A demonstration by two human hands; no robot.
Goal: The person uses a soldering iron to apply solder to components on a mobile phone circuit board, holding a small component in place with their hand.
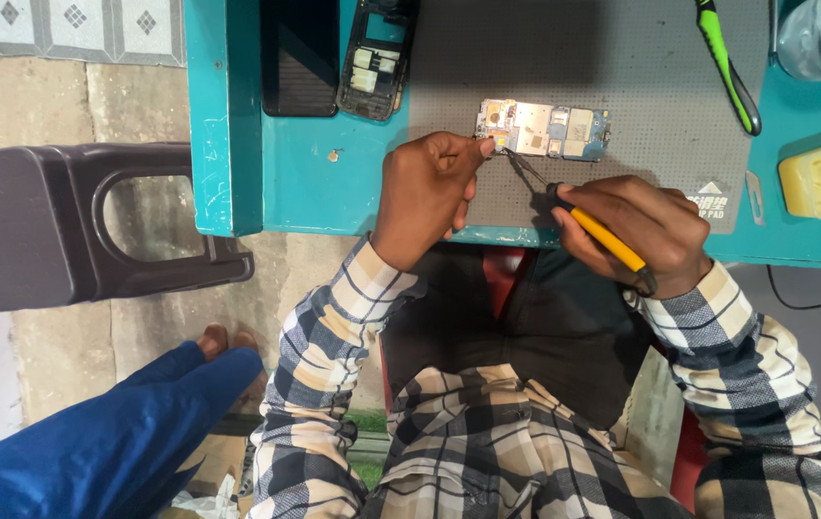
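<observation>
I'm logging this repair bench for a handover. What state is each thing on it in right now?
circuit board: bare, out of its case, flat on the grey mat.
left hand: fingertip pressing the board's left end.
right hand: gripping the yellow-handled tool, tip at the board's edge.
phone frame: opened, insides exposed.
phone screen: dark, lying flat.
green tool: lying unused.

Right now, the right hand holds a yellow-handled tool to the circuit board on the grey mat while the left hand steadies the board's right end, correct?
Not quite. In the head view the left hand steadies the circuit board's left end, not its right. The right hand does hold the yellow-handled tool, on the grey mat.
</observation>
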